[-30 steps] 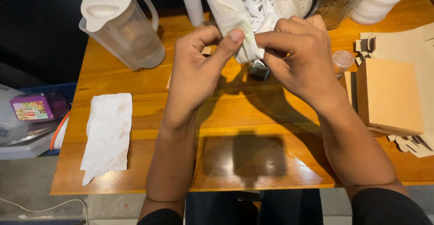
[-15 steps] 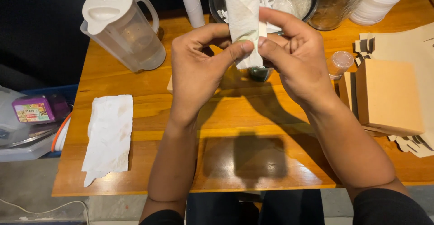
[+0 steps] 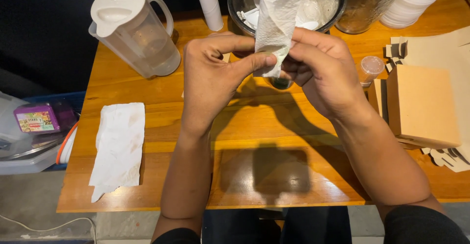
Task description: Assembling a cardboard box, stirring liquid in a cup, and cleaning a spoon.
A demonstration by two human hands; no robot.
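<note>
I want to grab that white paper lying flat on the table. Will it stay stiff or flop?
The paper towel would probably flop: it looks thin, soft and wrinkled. It seems very light, so a push might crumple it. Its torn lower edge suggests that it rips easily.

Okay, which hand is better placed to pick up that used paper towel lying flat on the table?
Left, probably. The left hand is on the side of the flat paper towel, with bare table between. The right hand cups the small dark item and the white wrap, farther off.
</note>
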